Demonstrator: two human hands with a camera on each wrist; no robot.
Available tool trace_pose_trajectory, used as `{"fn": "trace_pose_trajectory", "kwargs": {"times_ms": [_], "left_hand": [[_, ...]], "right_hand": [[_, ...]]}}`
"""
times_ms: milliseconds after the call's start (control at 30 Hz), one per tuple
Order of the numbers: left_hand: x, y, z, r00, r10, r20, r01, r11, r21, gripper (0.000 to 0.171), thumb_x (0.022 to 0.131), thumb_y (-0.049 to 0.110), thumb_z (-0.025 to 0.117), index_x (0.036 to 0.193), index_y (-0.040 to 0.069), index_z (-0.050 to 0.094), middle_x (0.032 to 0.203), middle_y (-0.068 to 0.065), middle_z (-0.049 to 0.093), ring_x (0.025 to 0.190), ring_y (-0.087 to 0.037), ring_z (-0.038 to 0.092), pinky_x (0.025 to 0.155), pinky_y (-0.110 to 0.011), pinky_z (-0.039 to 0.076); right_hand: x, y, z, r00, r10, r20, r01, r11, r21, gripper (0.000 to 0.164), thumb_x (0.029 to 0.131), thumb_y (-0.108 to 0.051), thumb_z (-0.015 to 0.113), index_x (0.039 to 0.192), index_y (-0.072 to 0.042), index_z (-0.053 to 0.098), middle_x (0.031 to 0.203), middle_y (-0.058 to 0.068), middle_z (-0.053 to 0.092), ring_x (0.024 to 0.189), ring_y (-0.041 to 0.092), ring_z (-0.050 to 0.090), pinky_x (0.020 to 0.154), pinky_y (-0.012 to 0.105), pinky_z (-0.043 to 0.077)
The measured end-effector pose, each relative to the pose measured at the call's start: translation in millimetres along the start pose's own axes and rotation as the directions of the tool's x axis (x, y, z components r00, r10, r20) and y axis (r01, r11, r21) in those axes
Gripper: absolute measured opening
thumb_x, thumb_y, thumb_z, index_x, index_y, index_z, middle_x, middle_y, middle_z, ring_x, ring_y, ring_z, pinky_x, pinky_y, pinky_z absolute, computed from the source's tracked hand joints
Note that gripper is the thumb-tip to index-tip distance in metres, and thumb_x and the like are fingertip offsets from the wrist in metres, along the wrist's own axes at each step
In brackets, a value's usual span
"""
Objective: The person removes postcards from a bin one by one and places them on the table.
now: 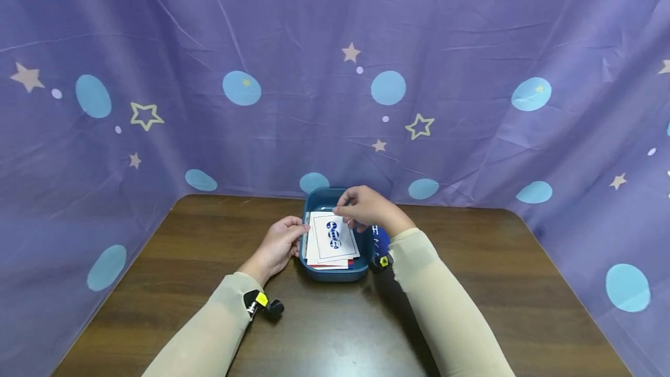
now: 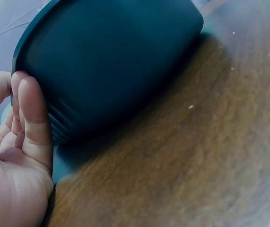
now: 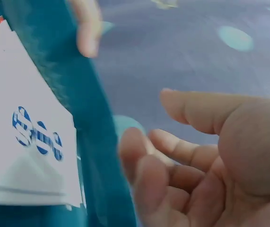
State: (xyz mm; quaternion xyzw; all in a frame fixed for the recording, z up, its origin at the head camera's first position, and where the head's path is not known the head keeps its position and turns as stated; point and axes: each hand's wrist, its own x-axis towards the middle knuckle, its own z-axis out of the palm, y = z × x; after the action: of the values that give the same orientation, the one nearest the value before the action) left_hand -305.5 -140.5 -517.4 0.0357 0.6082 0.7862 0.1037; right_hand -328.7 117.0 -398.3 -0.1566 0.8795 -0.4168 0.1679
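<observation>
The left hand (image 1: 280, 243) pinches the left rim of a blue box (image 1: 337, 276) between thumb and fingers. Inside, a stack of white cards (image 1: 334, 240) lies near the left and front walls, with gaps along the right wall and back end. The right hand (image 1: 366, 208) is over the box's right edge, its fingers loosely curled, thumb apart, gripping nothing. The box sits near the counter's (image 1: 497, 284) back edge, before a purple curtain (image 1: 293, 45); bare counter stretches either side.
</observation>
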Motion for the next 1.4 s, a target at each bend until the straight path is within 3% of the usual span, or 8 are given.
{"fn": "trace_pose_trajectory", "kwargs": {"times_ms": [133,233,433,567,700,967,1267,1400], "left_hand": [[-0.5,-1.7,-1.1,1.000,-0.008,-0.013,0.008,1.000,0.002,0.013,0.101,0.008,0.069,0.105,0.003,0.058,0.065,0.003,0.059,0.048,-0.007,0.051,0.041,-0.019,0.049],[-0.2,-2.6,-1.0,1.000,-0.007,-0.003,0.007,1.000,0.010,0.014,0.101,0.008,0.069,0.107,0.002,0.057,0.066,0.003,0.060,0.049,-0.007,0.051,0.041,-0.019,0.049],[0.9,-1.8,-0.6,1.000,0.007,-0.002,-0.007,1.000,0.014,0.016,0.101,0.010,0.070,0.106,0.002,0.057,0.066,0.003,0.059,0.048,-0.007,0.051,0.041,-0.019,0.049],[1.0,-0.9,-0.9,1.000,0.001,0.002,-0.001,1.000,0.023,0.017,0.101,0.011,0.071,0.107,0.003,0.057,0.066,0.004,0.059,0.048,-0.007,0.051,0.042,-0.019,0.050],[1.5,0.3,-1.3,1.000,0.002,0.006,-0.003,1.000,0.027,0.016,0.102,0.011,0.070,0.107,0.003,0.057,0.066,0.003,0.060,0.049,-0.007,0.052,0.042,-0.019,0.051],[1.1,0.2,0.1,1.000,0.006,-0.012,-0.006,1.000,0.015,0.014,0.100,0.008,0.069,0.105,0.003,0.057,0.065,0.003,0.058,0.048,-0.007,0.051,0.040,-0.019,0.049],[0.9,0.7,3.2,0.999,0.030,-0.023,-0.030,1.000,0.004,0.010,0.098,0.004,0.068,0.097,0.005,0.058,0.060,0.005,0.055,0.045,-0.007,0.049,0.038,-0.019,0.046],[1.5,0.0,2.0,0.999,0.037,-0.024,-0.037,0.999,0.009,0.011,0.098,0.004,0.068,0.097,0.005,0.057,0.059,0.005,0.056,0.045,-0.007,0.049,0.038,-0.019,0.047]], "right_hand": [[21.9,-16.3,11.7,0.995,0.067,0.079,-0.054,0.987,-0.148,0.031,0.099,-0.034,0.077,0.115,-0.009,0.072,0.093,0.018,0.079,0.078,0.028,0.077,0.067,0.044,0.068],[33.6,-20.2,16.3,0.986,0.155,0.058,-0.135,0.954,-0.267,0.038,0.096,-0.032,0.081,0.122,-0.005,0.071,0.093,0.018,0.079,0.077,0.026,0.075,0.067,0.041,0.069],[46.5,-16.2,21.4,0.948,0.318,0.007,-0.283,0.853,-0.440,0.092,0.089,-0.048,0.085,0.161,-0.011,0.042,0.135,0.013,0.065,0.088,0.028,0.072,0.073,0.039,0.068],[50.5,-15.1,27.2,0.944,0.329,-0.009,-0.283,0.799,-0.530,0.106,0.081,-0.056,0.089,0.164,-0.013,0.039,0.147,0.012,0.063,0.106,0.028,0.069,0.091,0.047,0.065],[53.4,-14.9,36.0,0.954,0.300,-0.030,-0.258,0.760,-0.597,0.102,0.076,-0.056,0.093,0.157,-0.011,0.049,0.139,0.012,0.069,0.111,0.026,0.068,0.101,0.051,0.062],[50.9,-17.0,35.1,0.973,0.212,-0.092,-0.228,0.814,-0.535,0.064,0.077,-0.032,0.098,0.127,-0.004,0.069,0.105,0.010,0.075,0.078,0.023,0.071,0.062,0.035,0.064],[44.2,-26.9,22.6,0.972,0.144,-0.187,-0.220,0.841,-0.495,0.050,0.082,-0.023,0.095,0.122,-0.002,0.075,0.106,0.011,0.078,0.077,0.020,0.072,0.069,0.034,0.065],[43.9,-28.6,23.8,0.965,0.185,-0.185,-0.251,0.854,-0.455,0.044,0.081,-0.024,0.096,0.109,0.001,0.072,0.088,0.011,0.077,0.067,0.020,0.076,0.063,0.033,0.065]]}}
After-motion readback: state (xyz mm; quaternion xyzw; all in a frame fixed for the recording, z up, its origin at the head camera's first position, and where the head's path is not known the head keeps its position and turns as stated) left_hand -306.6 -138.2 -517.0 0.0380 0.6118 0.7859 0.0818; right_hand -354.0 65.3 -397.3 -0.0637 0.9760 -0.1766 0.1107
